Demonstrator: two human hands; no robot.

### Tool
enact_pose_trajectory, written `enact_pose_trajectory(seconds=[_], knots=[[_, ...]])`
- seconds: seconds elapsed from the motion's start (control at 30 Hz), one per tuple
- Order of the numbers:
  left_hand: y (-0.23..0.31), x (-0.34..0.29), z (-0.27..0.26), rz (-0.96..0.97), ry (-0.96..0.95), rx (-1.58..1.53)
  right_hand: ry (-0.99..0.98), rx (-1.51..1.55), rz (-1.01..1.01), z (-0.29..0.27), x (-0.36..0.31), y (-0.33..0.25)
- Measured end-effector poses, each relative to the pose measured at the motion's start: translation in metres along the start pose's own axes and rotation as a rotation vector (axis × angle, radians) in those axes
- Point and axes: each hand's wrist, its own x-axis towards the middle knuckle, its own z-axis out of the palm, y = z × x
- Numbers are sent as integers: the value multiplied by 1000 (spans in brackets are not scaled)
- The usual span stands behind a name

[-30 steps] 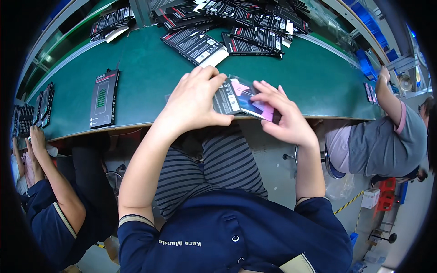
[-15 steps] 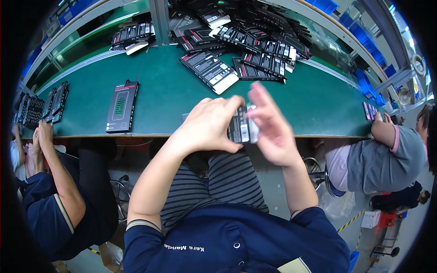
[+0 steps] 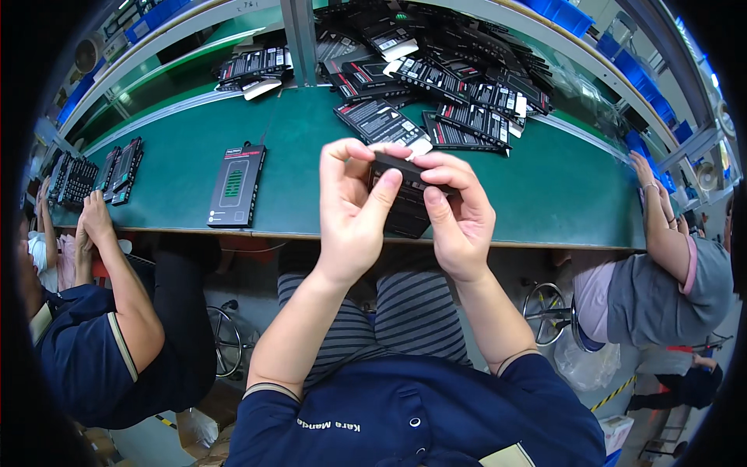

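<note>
Just above the table's front edge, I hold a flat black cardboard box (image 3: 408,221) on end between both hands. My left hand (image 3: 348,218) grips its left side, thumb on the near face and fingers over the top. My right hand (image 3: 462,226) pinches the upper right corner, thumb and fingers bent around the closed top end. Beyond my hands lies another black box (image 3: 373,121) with its white flap sticking out. To the left, a black box with a green battery picture (image 3: 236,187) rests face up on the green table (image 3: 299,167).
A heap of black boxes (image 3: 467,97) fills the back of the table, and a smaller pile (image 3: 253,68) sits left of the metal post (image 3: 300,39). Co-workers sit on both sides; hands (image 3: 95,218) at left are near stacked boxes (image 3: 124,171).
The box has turned from its side showing a white open flap to standing with its end up. My right hand has moved from hovering with spread fingers to gripping the box.
</note>
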Motion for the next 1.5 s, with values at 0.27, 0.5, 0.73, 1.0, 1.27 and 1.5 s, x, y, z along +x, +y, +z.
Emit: enact_pose_trajectory(seconds=[0.27, 0.5, 0.73, 1.0, 1.27, 1.5], knots=[[-1, -2, 2, 88, 23, 126, 105, 250, 86, 8, 1, 2], [9, 5, -29, 539, -64, 772, -82, -38, 35, 2, -18, 17], [-1, 3, -37, 464, -86, 728, -54, 15, 112, 7, -12, 23], [-11, 7, -35, 594, -44, 769, -48, 50, 133, 7, -10, 25], [-5, 1, -31, 539, -59, 846, -24, 7, 118, 9, -9, 23], [-12, -4, -26, 494, 86, 814, -28, 64, 148, 11, -10, 25]])
